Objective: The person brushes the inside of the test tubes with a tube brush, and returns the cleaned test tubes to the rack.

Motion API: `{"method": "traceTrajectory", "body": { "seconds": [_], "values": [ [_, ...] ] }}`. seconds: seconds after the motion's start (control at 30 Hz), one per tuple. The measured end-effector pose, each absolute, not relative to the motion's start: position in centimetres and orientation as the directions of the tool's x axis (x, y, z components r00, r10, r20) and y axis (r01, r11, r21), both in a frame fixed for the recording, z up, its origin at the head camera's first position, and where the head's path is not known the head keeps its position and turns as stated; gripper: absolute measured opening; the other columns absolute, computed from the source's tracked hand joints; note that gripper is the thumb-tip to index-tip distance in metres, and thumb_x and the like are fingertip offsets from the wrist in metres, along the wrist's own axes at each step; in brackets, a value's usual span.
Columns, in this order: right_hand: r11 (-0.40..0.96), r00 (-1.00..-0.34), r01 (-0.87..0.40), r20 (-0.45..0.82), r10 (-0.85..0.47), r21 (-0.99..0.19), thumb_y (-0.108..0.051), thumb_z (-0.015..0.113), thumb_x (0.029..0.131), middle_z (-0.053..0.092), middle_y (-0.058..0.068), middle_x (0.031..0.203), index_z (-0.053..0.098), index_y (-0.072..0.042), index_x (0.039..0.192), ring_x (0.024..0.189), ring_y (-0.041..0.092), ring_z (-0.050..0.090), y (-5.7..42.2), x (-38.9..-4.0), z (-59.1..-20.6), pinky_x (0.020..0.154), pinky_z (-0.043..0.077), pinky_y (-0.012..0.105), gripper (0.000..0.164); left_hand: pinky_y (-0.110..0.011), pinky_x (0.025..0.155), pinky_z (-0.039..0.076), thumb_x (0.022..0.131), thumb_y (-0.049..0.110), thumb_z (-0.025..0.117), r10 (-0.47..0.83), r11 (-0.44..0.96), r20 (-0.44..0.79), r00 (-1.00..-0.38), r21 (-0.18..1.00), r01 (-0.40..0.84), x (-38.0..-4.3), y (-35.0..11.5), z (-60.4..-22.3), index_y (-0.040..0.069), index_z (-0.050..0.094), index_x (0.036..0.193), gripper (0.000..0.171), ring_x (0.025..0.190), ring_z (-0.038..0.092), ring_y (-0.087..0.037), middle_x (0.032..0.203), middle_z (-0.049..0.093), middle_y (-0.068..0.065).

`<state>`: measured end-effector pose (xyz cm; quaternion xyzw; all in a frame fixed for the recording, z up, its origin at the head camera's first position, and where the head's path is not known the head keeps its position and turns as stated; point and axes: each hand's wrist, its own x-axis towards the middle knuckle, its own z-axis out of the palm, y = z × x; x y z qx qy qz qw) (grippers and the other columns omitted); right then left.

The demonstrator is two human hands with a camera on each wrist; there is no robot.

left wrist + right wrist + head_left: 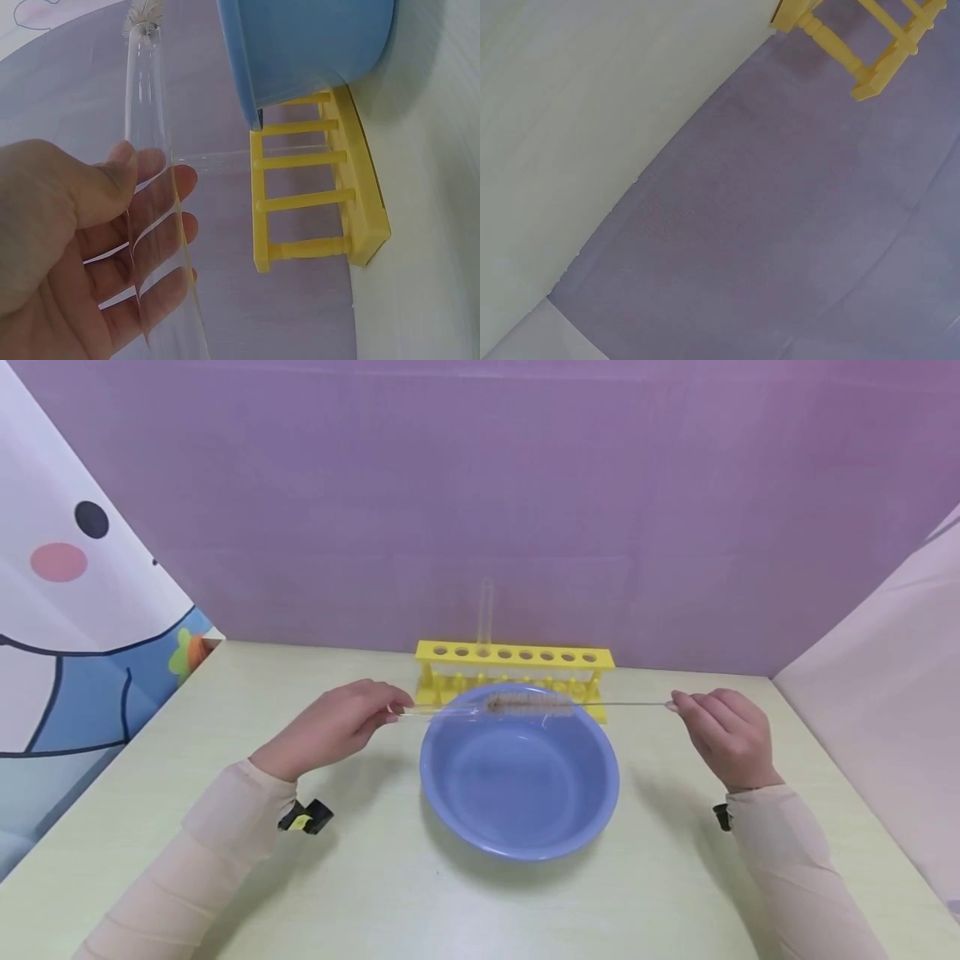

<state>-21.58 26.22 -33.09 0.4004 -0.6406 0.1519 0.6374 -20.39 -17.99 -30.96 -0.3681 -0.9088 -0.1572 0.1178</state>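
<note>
My left hand (341, 724) grips a clear glass test tube (154, 97) between thumb and fingers, lying sideways over the back of a blue basin (517, 835). The right hand (727, 735) pinches the end of the thin wire handle of a test tube brush (528, 702). That brush lies in line with the tube, its pale bristles at the tube's mouth. Whether the tip is slightly inside is hard to tell. Out of the right wrist view are both the right hand and the brush.
Behind the basin stands a yellow test tube rack (513, 652) with a row of holes. Another clear test tube (486, 610) stands upright in it. A purple backdrop (480, 485) rises behind the pale table (360, 893), and a cartoon-printed cloth (60, 635) hangs at the left.
</note>
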Motion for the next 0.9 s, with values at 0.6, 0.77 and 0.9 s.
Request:
{"method": "traceTrajectory", "body": {
  "seconds": [0.6, 0.77, 0.9],
  "values": [
    [0.663, -0.195, -0.745, 0.926, -0.322, 0.073, -0.029, 0.055, 0.096, 0.064, 0.011, 0.065, 0.07, 0.002, 0.079, 0.057, 0.025, 0.052, 28.4, -21.5, -34.2, 0.058, 0.04, 0.029, 0.038, -0.04, 0.084, 0.05, 0.088, 0.0, 0.062, 0.576, 0.684, 0.396, -0.715, 0.245, 0.687, -20.7, -18.2, -31.3, 0.008, 0.06, 0.114, 0.028, 0.097, 0.061, -0.022, 0.104, 0.066, -0.004],
    [0.621, -0.246, -0.784, 0.915, -0.318, 0.005, -0.033, 0.056, 0.095, 0.063, 0.008, 0.066, 0.07, 0.001, 0.078, 0.063, 0.016, 0.053, 28.3, -21.3, -33.9, 0.066, 0.04, 0.017, 0.041, -0.04, 0.086, 0.049, 0.09, 0.001, 0.06, 0.538, 0.685, 0.433, -0.723, 0.276, 0.674, -20.9, -18.2, -31.3, 0.007, 0.059, 0.113, 0.024, 0.099, 0.06, -0.022, 0.107, 0.065, -0.005],
    [0.559, -0.31, -0.824, 0.9, -0.305, -0.094, -0.035, 0.058, 0.093, 0.063, 0.007, 0.067, 0.07, 0.001, 0.077, 0.07, 0.002, 0.053, 28.3, -21.1, -33.6, 0.07, 0.039, 0.009, 0.041, -0.041, 0.087, 0.048, 0.091, 0.002, 0.059, 0.514, 0.682, 0.456, -0.726, 0.296, 0.669, -21.0, -18.0, -31.2, 0.006, 0.059, 0.113, 0.023, 0.1, 0.06, -0.022, 0.11, 0.064, -0.006]
  ]
}}
